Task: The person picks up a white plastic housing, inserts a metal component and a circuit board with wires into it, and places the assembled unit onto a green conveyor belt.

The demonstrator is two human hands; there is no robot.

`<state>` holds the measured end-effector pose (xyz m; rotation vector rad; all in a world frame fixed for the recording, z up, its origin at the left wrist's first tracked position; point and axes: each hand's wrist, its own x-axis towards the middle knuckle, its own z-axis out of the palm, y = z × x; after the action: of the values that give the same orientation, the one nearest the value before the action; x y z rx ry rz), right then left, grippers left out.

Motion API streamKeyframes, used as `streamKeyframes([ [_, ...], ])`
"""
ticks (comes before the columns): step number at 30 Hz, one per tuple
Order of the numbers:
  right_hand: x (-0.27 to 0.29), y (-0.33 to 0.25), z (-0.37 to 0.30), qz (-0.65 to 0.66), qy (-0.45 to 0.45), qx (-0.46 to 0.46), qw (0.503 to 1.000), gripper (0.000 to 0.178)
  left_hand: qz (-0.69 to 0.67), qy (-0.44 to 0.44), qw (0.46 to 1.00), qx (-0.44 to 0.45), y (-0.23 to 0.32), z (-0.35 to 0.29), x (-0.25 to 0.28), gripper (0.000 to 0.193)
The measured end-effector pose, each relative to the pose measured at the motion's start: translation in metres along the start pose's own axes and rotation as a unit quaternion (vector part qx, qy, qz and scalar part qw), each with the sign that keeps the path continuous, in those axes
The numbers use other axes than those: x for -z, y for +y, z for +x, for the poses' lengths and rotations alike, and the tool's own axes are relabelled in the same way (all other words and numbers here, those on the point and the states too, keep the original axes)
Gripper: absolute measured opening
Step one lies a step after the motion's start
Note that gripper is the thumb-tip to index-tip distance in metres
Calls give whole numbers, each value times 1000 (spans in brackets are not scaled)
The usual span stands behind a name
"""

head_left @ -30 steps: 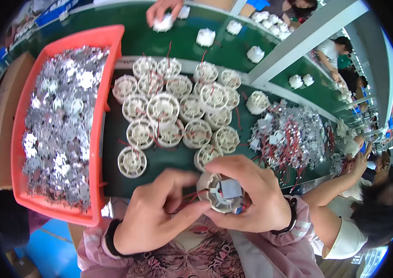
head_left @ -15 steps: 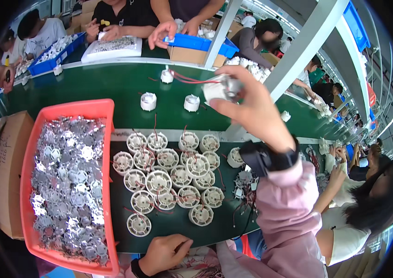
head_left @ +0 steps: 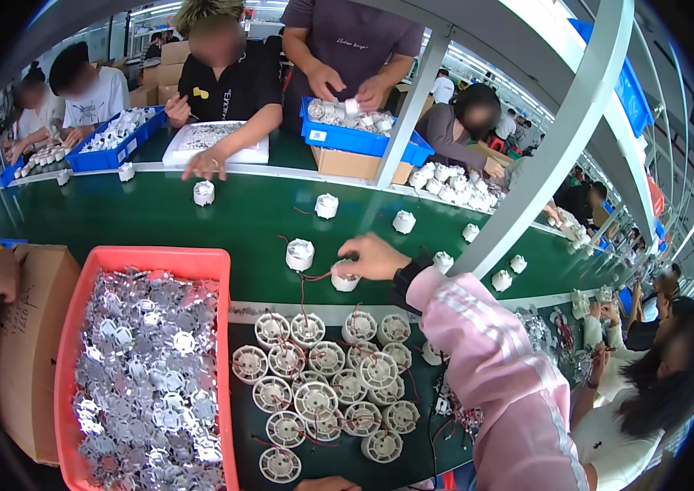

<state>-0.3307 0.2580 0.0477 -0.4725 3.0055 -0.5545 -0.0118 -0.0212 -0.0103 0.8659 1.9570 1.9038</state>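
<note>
My right hand [head_left: 375, 258] reaches over the green belt, its fingers bent round a white round plastic part [head_left: 345, 280] with red wires that sits on the belt. Just left of it stands a similar white part [head_left: 299, 255]. Only the back of my left hand [head_left: 327, 484] shows at the lower edge, below the grouped parts; its fingers are hidden. Several white round plastic parts [head_left: 316, 401] with spoked faces and thin red wires lie on the dark green table between my arms, some stacked on others.
A red tray [head_left: 224, 327] full of stamped silver metal pieces [head_left: 146, 385] stands at left, beside a cardboard box [head_left: 36, 352]. More white parts [head_left: 327, 205] are spread along the belt. A grey metal post [head_left: 556, 143] rises at right. Co-workers sit across and at right; a co-worker's hand [head_left: 209, 164] reaches to the belt.
My right hand has lowered the white part from the air onto the belt, moving left. The view has shifted, leaving less of my left hand visible. A co-worker across has reached out to the belt.
</note>
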Motion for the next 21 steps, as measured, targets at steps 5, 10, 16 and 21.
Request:
streamKeyframes([
  [5,6,50,20,-76,176,-81,978,47,-18,-8,1000,18,-4,2,-2,9],
  [10,6,39,28,-39,-22,-101,994,45,-42,-17,998,39,-4,2,2,9],
  [16,14,-18,52,-188,42,223,956,58,-30,-11,999,36,-3,4,5,10],
  [21,-31,-32,72,-236,-108,175,950,48,-35,-8,997,67,-1,4,3,12],
])
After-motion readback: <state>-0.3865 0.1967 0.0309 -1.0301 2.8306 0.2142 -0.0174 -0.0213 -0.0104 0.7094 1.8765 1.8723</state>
